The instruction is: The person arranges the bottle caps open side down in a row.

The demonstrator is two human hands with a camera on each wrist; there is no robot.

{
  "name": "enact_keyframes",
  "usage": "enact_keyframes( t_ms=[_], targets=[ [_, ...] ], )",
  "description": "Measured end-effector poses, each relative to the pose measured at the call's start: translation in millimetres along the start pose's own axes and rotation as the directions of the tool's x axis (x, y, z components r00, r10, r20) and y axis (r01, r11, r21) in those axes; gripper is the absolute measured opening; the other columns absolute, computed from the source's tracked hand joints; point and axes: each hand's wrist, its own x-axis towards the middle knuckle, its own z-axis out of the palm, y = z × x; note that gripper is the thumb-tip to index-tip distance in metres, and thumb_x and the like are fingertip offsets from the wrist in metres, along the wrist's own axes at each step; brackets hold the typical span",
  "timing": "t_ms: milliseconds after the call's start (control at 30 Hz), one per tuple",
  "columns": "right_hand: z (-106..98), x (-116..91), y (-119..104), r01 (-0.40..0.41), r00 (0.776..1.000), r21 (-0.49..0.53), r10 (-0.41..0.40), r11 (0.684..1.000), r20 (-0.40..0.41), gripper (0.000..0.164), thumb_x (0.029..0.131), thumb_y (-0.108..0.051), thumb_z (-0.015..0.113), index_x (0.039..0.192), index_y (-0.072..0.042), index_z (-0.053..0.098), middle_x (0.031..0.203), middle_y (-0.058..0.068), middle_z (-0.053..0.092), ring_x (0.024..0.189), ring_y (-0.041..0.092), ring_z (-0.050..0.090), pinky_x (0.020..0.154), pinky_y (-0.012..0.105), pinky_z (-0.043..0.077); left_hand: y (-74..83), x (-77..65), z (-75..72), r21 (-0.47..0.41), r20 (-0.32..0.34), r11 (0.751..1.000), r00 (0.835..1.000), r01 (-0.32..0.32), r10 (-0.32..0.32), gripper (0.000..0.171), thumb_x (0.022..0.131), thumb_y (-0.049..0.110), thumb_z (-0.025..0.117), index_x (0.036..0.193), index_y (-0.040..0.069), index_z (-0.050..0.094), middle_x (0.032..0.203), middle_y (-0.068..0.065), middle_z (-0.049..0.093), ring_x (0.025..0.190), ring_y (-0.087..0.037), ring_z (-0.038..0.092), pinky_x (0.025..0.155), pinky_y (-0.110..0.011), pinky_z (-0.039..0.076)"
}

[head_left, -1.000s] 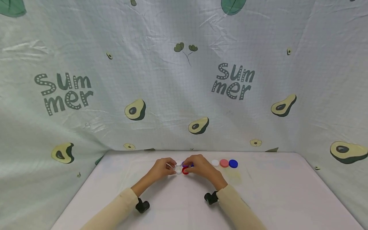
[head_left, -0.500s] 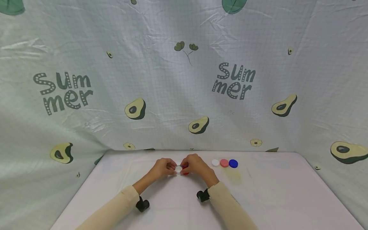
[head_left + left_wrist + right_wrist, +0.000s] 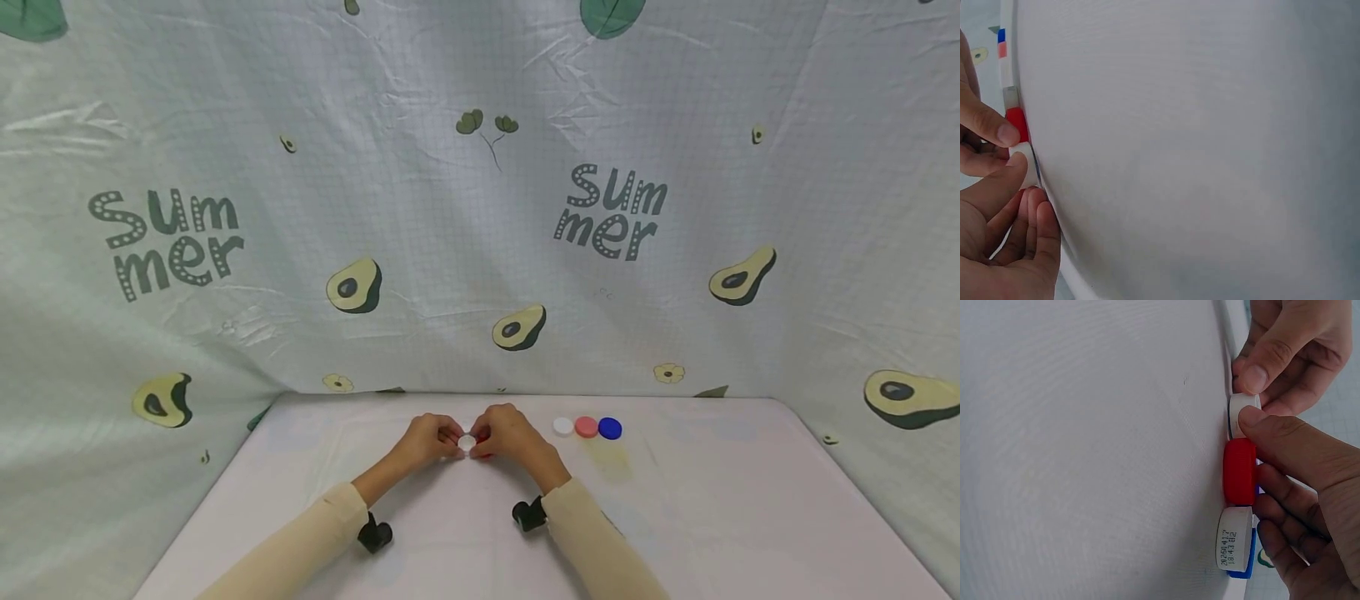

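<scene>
A white bottle cap lies on the table between both hands. My left hand pinches it from the left, and my right hand pinches it from the right. In the right wrist view, both thumbs touch this white cap. Beside it sits a red bottle cap, below the right hand's thumb. A printed white cap follows, with a blue cap partly hidden behind it. In the left wrist view, the red cap is partly covered by right-hand fingertips. Other caps behind the hands are mostly hidden.
To the right, a row on the table holds a white cap, a pink cap and a blue cap. A patterned curtain rises behind the table's back edge.
My right hand has moved left from the red cap to the white cap, covering the purple and blue caps seen before. My left hand has stayed nearly in place.
</scene>
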Motion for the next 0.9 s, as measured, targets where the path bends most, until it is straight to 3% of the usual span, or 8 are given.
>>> enact_keyframes(
  t_ms=[200, 900],
  targets=[
    [-5, -3, -5, 0.045, 0.999, -0.034, -0.046, 0.998, -0.025, 0.020, 0.077, -0.015, 0.090, 0.094, -0.009, 0.082, 0.085, -0.005, 0.072, 0.078, 0.006, 0.059, 0.072, 0.023, 0.052, -0.7, 0.4, -1.0, 0.011, -0.009, 1.000, 1.000, -0.004, 0.004, 0.020, 0.079, 0.000, 0.085, 0.094, -0.005, 0.073, 0.082, -0.010, 0.072, 0.074, -0.015, 0.066, 0.064, -0.019, 0.051],
    [-10, -7, -12, 0.041, 0.998, -0.068, -0.044, 0.997, -0.040, 0.020, 0.078, -0.017, 0.090, 0.095, -0.009, 0.082, 0.088, -0.001, 0.070, 0.084, 0.017, 0.066, 0.076, 0.026, 0.055, 1.5, -6.3, -5.0, -0.013, -0.024, 0.997, 0.997, -0.072, 0.071, 0.019, 0.083, 0.002, 0.082, 0.097, -0.005, 0.072, 0.085, -0.008, 0.072, 0.078, -0.016, 0.068, 0.068, -0.021, 0.055]
  ],
)
